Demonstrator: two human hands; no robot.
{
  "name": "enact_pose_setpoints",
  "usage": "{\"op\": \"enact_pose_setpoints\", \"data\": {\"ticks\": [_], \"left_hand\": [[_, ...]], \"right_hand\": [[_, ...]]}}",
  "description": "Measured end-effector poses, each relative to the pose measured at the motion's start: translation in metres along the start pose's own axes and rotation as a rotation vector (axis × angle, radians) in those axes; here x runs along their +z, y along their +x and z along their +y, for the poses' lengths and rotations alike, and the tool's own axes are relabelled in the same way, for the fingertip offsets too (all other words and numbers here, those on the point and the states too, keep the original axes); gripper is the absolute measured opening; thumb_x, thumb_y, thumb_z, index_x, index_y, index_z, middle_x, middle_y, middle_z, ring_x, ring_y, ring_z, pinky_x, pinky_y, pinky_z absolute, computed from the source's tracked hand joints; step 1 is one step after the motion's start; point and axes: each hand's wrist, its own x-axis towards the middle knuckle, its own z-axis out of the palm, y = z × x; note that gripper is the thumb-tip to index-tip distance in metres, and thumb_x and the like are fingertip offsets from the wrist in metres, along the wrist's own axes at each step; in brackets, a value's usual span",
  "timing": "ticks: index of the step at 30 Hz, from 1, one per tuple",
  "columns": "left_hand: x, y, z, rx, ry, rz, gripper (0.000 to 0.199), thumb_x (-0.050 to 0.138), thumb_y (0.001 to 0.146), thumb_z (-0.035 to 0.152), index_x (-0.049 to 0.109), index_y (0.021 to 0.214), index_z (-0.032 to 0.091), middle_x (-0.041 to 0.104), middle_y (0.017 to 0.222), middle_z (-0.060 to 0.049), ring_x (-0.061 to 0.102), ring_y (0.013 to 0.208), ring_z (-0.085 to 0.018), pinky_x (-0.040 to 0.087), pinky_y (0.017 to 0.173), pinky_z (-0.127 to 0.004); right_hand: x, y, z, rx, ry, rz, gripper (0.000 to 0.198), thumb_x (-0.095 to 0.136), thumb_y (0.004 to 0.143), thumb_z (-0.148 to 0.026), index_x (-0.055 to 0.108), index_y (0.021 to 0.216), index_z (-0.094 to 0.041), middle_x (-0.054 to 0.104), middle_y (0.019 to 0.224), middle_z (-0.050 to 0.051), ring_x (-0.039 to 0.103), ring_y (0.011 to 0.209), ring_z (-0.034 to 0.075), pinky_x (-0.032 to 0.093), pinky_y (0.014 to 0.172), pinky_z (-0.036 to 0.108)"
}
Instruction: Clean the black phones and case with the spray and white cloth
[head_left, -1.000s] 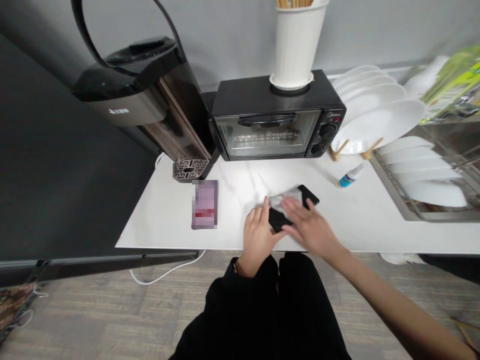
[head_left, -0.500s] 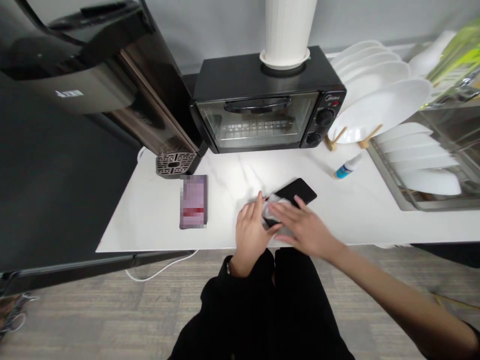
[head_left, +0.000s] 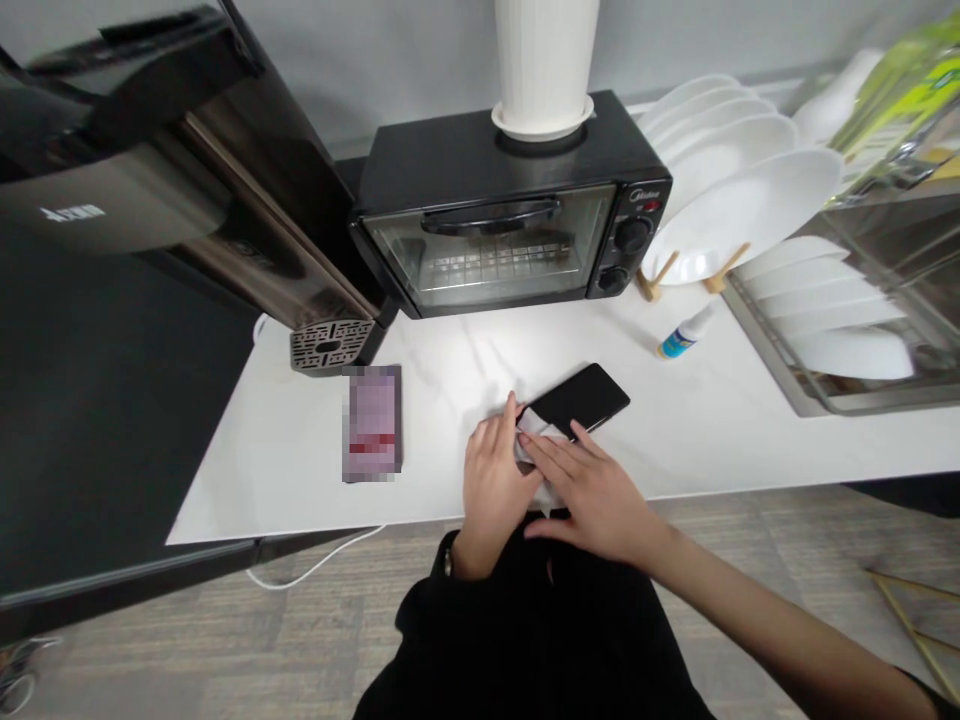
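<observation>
A black smartphone lies at a slant on the white counter, its dark screen facing up. My left hand grips its near left end, with the thumb and fingers around the edges. Under the fingers of my right hand is a crumpled white tissue, pressed on the phone's lower left part. Both hands hide that end of the phone. Right of the phone, a small white-capped bottle with a blue label stands on the counter.
A purple item, blurred out, lies left of my hands. Behind are a black toaster oven bearing a white pot, and a drinks machine. White plates and a dish rack stand right. The counter's front edge is near me.
My right hand and the tissue have slid toward me and left along the phone, uncovering more of its screen. The left hand keeps its hold. The camera view has shifted slightly.
</observation>
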Motion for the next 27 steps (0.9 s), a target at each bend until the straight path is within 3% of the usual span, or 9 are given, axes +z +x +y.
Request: {"op": "enact_pose_setpoints", "data": {"ticks": [3,7,10,12,15,17,20,24,27], "left_hand": [[0.001,0.000,-0.002,0.020,-0.001,0.004,0.094,0.078,0.091,0.039,0.024,0.166,0.022,0.067,0.142,-0.013,0.061,0.126,-0.033,0.050,0.108,-0.050],[0.002,-0.001,-0.003,0.003,0.021,-0.012,0.082,0.066,0.096,0.023,0.024,0.166,0.022,0.068,0.137,-0.013,0.063,0.122,-0.031,0.051,0.107,-0.049],[0.000,0.000,-0.001,0.000,0.007,-0.004,0.088,0.073,0.093,0.028,0.025,0.166,0.023,0.067,0.141,-0.013,0.061,0.126,-0.032,0.050,0.110,-0.051],[-0.001,0.000,0.001,-0.009,-0.008,-0.010,0.092,0.078,0.089,0.032,0.026,0.165,0.024,0.066,0.142,-0.012,0.060,0.129,-0.032,0.049,0.111,-0.051],[-0.002,0.002,0.001,-0.021,-0.019,-0.011,0.084,0.071,0.093,0.023,0.027,0.165,0.025,0.066,0.142,-0.011,0.061,0.127,-0.030,0.049,0.111,-0.050],[-0.002,0.002,0.001,-0.013,-0.006,-0.003,0.086,0.074,0.092,0.025,0.027,0.165,0.026,0.065,0.143,-0.011,0.061,0.128,-0.031,0.049,0.111,-0.050],[-0.002,0.003,0.000,0.003,0.010,-0.008,0.097,0.083,0.086,0.034,0.027,0.165,0.026,0.065,0.143,-0.011,0.060,0.128,-0.033,0.049,0.111,-0.052],[-0.002,0.003,-0.001,-0.020,-0.016,-0.027,0.092,0.078,0.090,0.028,0.026,0.165,0.026,0.066,0.141,-0.010,0.061,0.126,-0.031,0.050,0.110,-0.050],[-0.001,0.001,-0.003,-0.007,-0.013,-0.015,0.097,0.082,0.087,0.035,0.025,0.165,0.025,0.066,0.142,-0.011,0.060,0.128,-0.032,0.050,0.111,-0.050]], "right_hand": [[0.004,0.006,-0.005,0.268,-0.145,0.188,0.088,0.045,0.102,-0.069,0.031,0.166,-0.010,0.050,0.160,0.024,0.051,0.147,0.040,0.028,0.125,0.068],[0.007,0.008,-0.010,0.039,-0.001,0.057,0.095,0.046,0.098,-0.075,0.031,0.166,-0.009,0.049,0.162,0.021,0.046,0.153,0.034,0.031,0.128,0.058],[0.003,0.000,-0.004,0.223,-0.122,0.127,0.084,0.041,0.104,-0.067,0.020,0.170,-0.019,0.044,0.166,0.017,0.046,0.152,0.034,0.027,0.127,0.065],[0.000,-0.009,-0.002,0.338,-0.194,0.191,0.096,0.043,0.101,-0.071,0.010,0.171,-0.014,0.034,0.170,0.021,0.037,0.157,0.039,0.030,0.125,0.066],[0.000,-0.021,-0.004,0.131,-0.086,0.059,0.115,0.041,0.093,-0.085,0.001,0.170,-0.009,0.036,0.169,0.020,0.038,0.157,0.035,0.034,0.126,0.059],[0.000,-0.026,-0.004,0.175,-0.107,0.051,0.104,0.042,0.098,-0.078,0.002,0.171,-0.016,0.037,0.170,0.016,0.041,0.156,0.033,0.032,0.127,0.060],[0.001,-0.024,-0.003,0.375,-0.186,0.204,0.102,0.047,0.099,-0.073,0.005,0.171,-0.015,0.033,0.170,0.022,0.036,0.157,0.039,0.031,0.124,0.067],[0.001,-0.011,-0.004,0.063,0.040,0.035,0.118,0.049,0.086,-0.089,0.019,0.169,-0.011,0.053,0.159,0.021,0.052,0.147,0.036,0.034,0.127,0.060],[0.000,-0.001,-0.002,0.288,-0.090,0.164,0.092,0.044,0.099,-0.074,0.032,0.166,-0.012,0.057,0.155,0.024,0.053,0.145,0.039,0.030,0.125,0.069]]}}
